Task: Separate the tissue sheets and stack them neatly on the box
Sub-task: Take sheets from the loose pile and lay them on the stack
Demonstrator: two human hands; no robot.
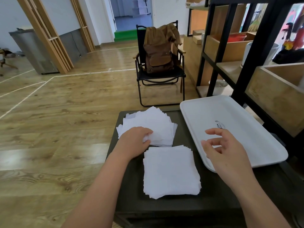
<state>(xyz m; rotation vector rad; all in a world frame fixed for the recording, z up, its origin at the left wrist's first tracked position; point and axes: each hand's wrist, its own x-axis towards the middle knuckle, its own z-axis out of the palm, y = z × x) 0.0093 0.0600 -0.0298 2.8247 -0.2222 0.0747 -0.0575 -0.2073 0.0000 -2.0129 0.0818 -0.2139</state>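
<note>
Two bare forearms reach in from the bottom edge over a dark, flat-topped box (213, 186) that serves as the work surface. Nearest on its lid lies a neat, squared stack of white tissue sheets (171, 171), its edges nearly flush, with only slight stepping at the far right corner. Just beyond it, almost touching, sits a loose, fanned pile of white tissue sheets (153, 124), corners splayed in many directions and spilling towards the box's far left edge.

The left hand (134, 140) rests on the near left part of the fanned pile, its fingertips (148, 134) curled and pinching a lifted bit of tissue. The right hand (228, 148) hangs above the box, fingers spread and relaxed, holding nothing, in front of the near edge of a white rectangular plastic tray (246, 142).

That tray lies tilted across the box's right side, overhanging its far and right edges, close beside a black metal shelving frame (251, 63). Bare dark lid shows between the neat stack and the tray and along the near edge. Left of the box stretches open wooden floor (57, 120); behind stands a black folding chair (161, 76) carrying a brown backpack (158, 53).
</note>
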